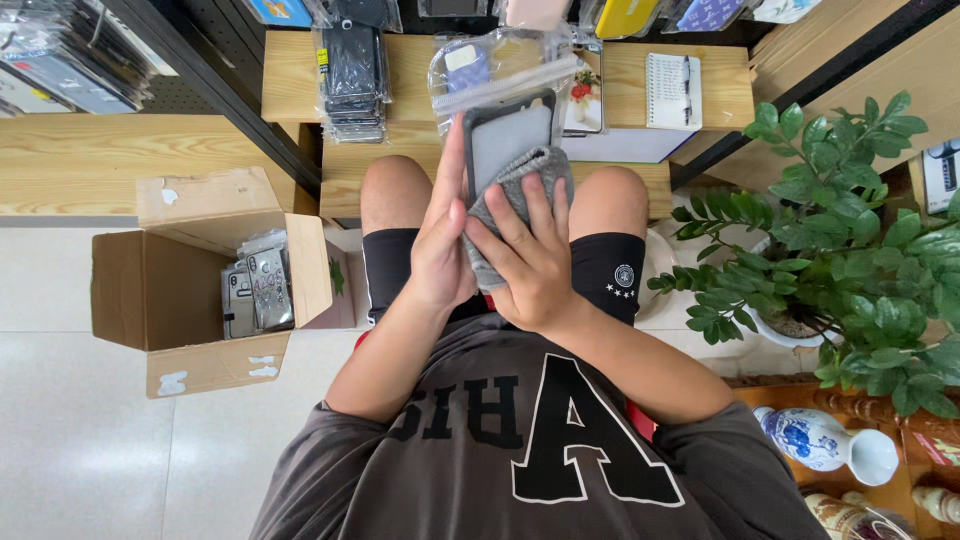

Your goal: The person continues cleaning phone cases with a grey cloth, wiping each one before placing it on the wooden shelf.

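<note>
A: How is the left hand (440, 250) posed?
B: Raised above the knees, fingers straight, thumb closed in a side grip.
A: And the right hand (530, 265)?
B: Fingers spread, pressing flat, forearm angled inward.

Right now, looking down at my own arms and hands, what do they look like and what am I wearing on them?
Both arms are bare from above the elbow down. The left hand and right hand wear no gloves, and no rings, watch or bracelets are visible. The short sleeves belong to a loose dark grey T-shirt with large black, white-edged block lettering across the chest. Black shorts with a small round white emblem show below.
</note>
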